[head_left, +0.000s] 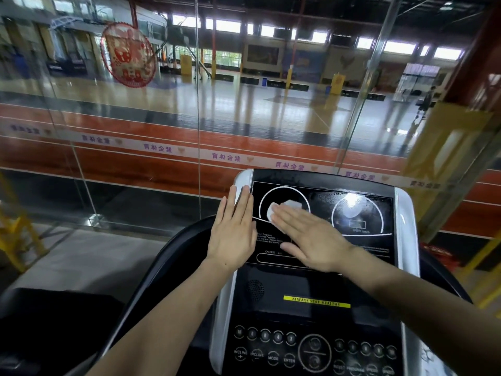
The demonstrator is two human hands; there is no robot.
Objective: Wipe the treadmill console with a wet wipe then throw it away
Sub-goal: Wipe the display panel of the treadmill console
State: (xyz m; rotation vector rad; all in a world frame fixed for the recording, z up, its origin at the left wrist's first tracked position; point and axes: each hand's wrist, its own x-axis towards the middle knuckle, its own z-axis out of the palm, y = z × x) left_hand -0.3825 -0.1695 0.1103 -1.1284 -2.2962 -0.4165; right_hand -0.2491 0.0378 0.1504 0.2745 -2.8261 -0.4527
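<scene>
My right hand (311, 237) lies flat, pressing the white wet wipe (282, 210) on the left side of the black treadmill console (352, 251). My left hand (233, 229) rests flat and empty on its left edge.

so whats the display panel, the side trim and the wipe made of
Display panel: glossy black plastic or glass, judging by the ceiling-light glare. Side trim: silver, satin sheen, probably painted plastic. Wipe: thin white nonwoven cloth, crumpled under the right hand.

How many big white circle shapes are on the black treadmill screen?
2. The left ring is partly covered by the right hand pressing the wet wipe. The right ring is around the speed readout.
</scene>
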